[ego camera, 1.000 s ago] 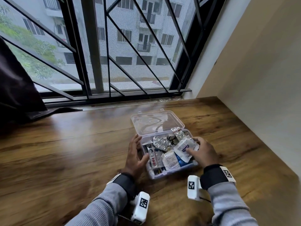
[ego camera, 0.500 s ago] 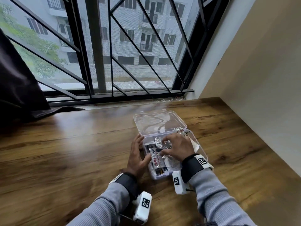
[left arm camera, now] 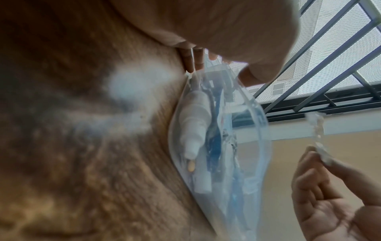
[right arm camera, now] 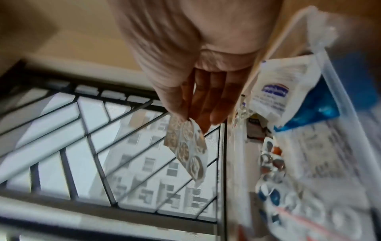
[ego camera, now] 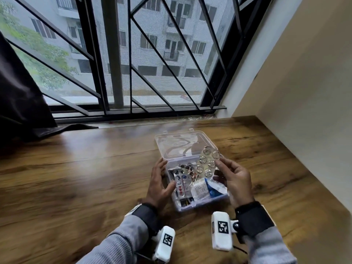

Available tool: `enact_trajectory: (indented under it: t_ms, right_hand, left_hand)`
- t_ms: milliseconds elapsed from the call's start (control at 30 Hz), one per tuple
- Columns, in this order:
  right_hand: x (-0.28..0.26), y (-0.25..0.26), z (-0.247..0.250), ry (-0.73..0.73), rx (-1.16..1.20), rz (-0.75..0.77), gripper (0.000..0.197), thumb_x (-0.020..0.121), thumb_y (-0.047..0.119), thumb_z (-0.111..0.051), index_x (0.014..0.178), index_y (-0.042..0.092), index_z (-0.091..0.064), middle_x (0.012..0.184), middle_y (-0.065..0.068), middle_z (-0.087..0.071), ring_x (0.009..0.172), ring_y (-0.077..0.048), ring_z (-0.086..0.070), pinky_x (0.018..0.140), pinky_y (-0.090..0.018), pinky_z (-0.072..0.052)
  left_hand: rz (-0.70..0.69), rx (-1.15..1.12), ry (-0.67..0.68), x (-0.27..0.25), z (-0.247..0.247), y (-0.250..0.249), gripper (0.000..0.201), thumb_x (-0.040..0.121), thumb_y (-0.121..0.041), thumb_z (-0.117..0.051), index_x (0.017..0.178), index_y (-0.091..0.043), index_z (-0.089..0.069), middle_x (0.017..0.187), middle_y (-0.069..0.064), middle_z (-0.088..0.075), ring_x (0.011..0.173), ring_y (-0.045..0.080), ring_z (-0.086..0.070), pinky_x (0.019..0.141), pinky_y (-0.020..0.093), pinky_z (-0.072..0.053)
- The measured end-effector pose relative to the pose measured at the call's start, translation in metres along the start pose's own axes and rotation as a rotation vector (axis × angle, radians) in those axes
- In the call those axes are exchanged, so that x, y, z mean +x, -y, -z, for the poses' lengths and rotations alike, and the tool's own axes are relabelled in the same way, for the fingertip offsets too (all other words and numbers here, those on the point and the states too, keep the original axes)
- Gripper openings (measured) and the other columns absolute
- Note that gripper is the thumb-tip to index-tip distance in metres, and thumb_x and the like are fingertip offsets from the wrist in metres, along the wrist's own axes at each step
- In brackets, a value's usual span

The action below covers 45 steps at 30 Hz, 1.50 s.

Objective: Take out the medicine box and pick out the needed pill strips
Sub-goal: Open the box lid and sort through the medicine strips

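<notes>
Risk sits mostly with the clear plastic medicine box (ego camera: 192, 187) on the brown wood-grain counter (ego camera: 76, 168): its open lid (ego camera: 182, 143) leans back beyond the hands, and I judge that a snag on the packed contents could drag or tip the box if the bracing hand loosens. The left hand (ego camera: 159, 184) lies against the box's left wall, fingers fairly straight along it and thumb hooked over the rim, pressing rather than gripping. Just right of that thumb, inside the box, lie more foil pill strips (ego camera: 182, 176), a white printed sachet (ego camera: 200, 189) and a blue packet (ego camera: 214, 187). Further right, the right hand (ego camera: 233, 180) pinches a silver foil blister strip with round pockets (ego camera: 207, 162) by its near edge between thumb and fingertips, the strip raised above the box's far right corner. That edge pinch looks thin; a slip would drop the strip back among the others.
</notes>
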State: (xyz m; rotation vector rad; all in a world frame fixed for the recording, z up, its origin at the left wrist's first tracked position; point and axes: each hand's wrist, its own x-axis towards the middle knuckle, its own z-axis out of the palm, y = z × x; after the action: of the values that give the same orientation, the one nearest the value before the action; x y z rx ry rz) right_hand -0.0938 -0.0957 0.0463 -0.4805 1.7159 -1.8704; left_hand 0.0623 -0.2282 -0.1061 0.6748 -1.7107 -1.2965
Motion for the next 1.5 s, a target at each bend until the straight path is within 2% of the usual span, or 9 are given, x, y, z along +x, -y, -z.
enact_trajectory:
  t_ms: [100, 200, 367, 567, 800, 967, 1133, 1400, 1500]
  right_hand:
    - [-0.002, 0.004, 0.009, 0.029, 0.132, -0.135, 0.047, 0.056, 0.022, -0.081, 0.099, 0.008, -0.069, 0.071, -0.001, -0.071, 0.056, -0.011, -0.063, 0.051, -0.022, -0.056]
    - [0.001, 0.006, 0.017, -0.028, 0.011, -0.033, 0.040, 0.058, 0.023, -0.082, 0.094, 0.010, -0.070, 0.072, -0.001, -0.073, 0.054, -0.011, -0.064, 0.049, -0.022, -0.055]
    - [0.010, 0.002, 0.033, -0.097, -0.862, 0.561, 0.010, 0.078, 0.017, -0.075, 0.083, 0.025, -0.071, 0.085, 0.009, -0.070, 0.077, -0.009, -0.065, 0.062, -0.030, -0.055]
    - [0.005, -0.025, 0.036, 0.268, -1.422, 0.476, 0.017, 0.071, 0.020, -0.070, 0.080, 0.035, -0.067, 0.098, 0.018, -0.059, 0.098, -0.010, -0.057, 0.073, -0.031, -0.036]
    - [-0.008, -0.029, 0.011, 0.344, -1.391, 0.555, 0.020, 0.078, 0.032, -0.063, 0.096, 0.037, -0.065, 0.108, 0.018, -0.058, 0.109, -0.007, -0.054, 0.088, -0.035, -0.034]
    - [-0.007, -0.024, -0.011, 0.477, -1.612, 0.361, 0.051, 0.072, 0.061, -0.066, 0.117, 0.041, -0.053, 0.120, 0.015, -0.057, 0.118, -0.011, -0.049, 0.102, -0.041, -0.031]
    - [0.004, -0.014, -0.013, 0.569, -1.714, 0.281, 0.067, 0.073, 0.048, -0.075, 0.133, 0.039, -0.046, 0.129, 0.011, -0.055, 0.123, -0.015, -0.044, 0.102, -0.043, -0.029]
    - [0.031, 0.007, -0.005, 0.588, -1.308, 0.336, 0.012, 0.074, 0.031, -0.078, 0.075, 0.040, -0.070, 0.087, 0.019, -0.070, 0.085, 0.006, -0.055, 0.087, -0.034, -0.036]
    - [0.034, 0.006, 0.001, 0.596, -1.312, 0.383, 0.014, 0.073, 0.037, -0.077, 0.084, 0.041, -0.070, 0.096, 0.023, -0.068, 0.095, 0.000, -0.057, 0.092, -0.043, -0.044]
  left_hand:
    - [0.002, 0.006, 0.001, 0.001, 0.001, 0.000, 0.072, 0.075, -0.032, -0.069, 0.136, -0.047, -0.034, 0.151, 0.003, -0.035, 0.137, 0.029, -0.041, 0.107, 0.059, -0.039]
    - [0.001, -0.015, 0.002, 0.000, 0.000, -0.004, 0.071, 0.075, -0.033, -0.068, 0.135, -0.048, -0.035, 0.151, 0.007, -0.034, 0.136, 0.030, -0.042, 0.106, 0.059, -0.040]
    - [0.010, -0.005, 0.010, 0.001, 0.001, -0.001, 0.072, 0.074, -0.031, -0.068, 0.135, -0.048, -0.035, 0.151, 0.004, -0.034, 0.136, 0.032, -0.042, 0.106, 0.061, -0.039]
    - [0.013, -0.041, 0.014, 0.000, 0.000, -0.009, 0.070, 0.074, -0.029, -0.067, 0.133, -0.051, -0.035, 0.150, 0.009, -0.035, 0.133, 0.030, -0.046, 0.105, 0.058, -0.042]
    - [0.010, -0.038, 0.009, 0.000, 0.000, -0.008, 0.070, 0.074, -0.030, -0.067, 0.133, -0.050, -0.035, 0.151, 0.007, -0.034, 0.135, 0.032, -0.043, 0.105, 0.059, -0.041]
    - [0.002, -0.021, 0.008, -0.001, 0.001, -0.009, 0.070, 0.074, -0.030, -0.066, 0.133, -0.051, -0.035, 0.151, 0.008, -0.033, 0.136, 0.033, -0.042, 0.106, 0.061, -0.039]
    - [0.014, -0.015, 0.004, 0.000, 0.000, -0.009, 0.071, 0.074, -0.030, -0.066, 0.134, -0.050, -0.034, 0.151, 0.007, -0.034, 0.135, 0.032, -0.042, 0.106, 0.060, -0.039]
    - [0.014, -0.010, 0.007, 0.000, 0.001, -0.009, 0.070, 0.074, -0.029, -0.067, 0.134, -0.047, -0.035, 0.151, 0.006, -0.034, 0.135, 0.032, -0.043, 0.106, 0.060, -0.039]
    - [0.010, -0.017, 0.007, 0.000, 0.001, -0.011, 0.070, 0.074, -0.029, -0.067, 0.133, -0.049, -0.035, 0.150, 0.009, -0.034, 0.135, 0.033, -0.043, 0.106, 0.059, -0.040]
